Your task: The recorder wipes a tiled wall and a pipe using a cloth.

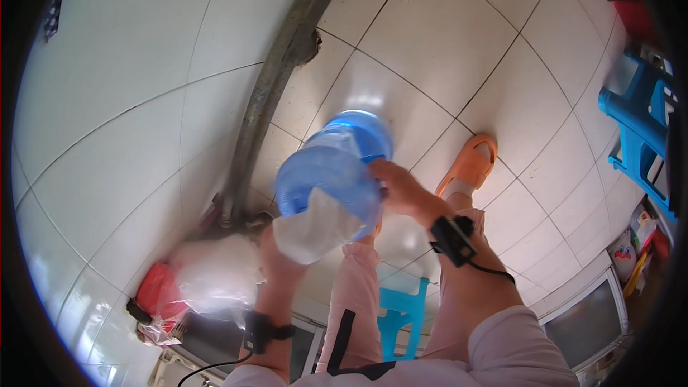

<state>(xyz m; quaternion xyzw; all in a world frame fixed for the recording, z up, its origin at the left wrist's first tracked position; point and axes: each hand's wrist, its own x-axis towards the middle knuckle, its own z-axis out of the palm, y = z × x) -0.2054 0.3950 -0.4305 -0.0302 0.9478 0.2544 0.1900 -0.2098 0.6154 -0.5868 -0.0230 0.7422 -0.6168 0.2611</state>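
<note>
A large blue translucent plastic water bottle (355,172) is held up over the tiled floor, one end towards me. My right hand (400,188) grips its right side. My left hand (285,250) is at its lower left, with a white cloth or tissue (317,226) spread against the near end of the bottle. The cloth hides most of the left hand's fingers, and the picture is slightly blurred there.
A metal pipe (258,113) runs along the tiled wall's foot. Plastic bags (215,274) lie at lower left. One blue plastic stool (639,123) stands at right, another (400,317) behind my legs. An orange slipper (473,161) is on my foot.
</note>
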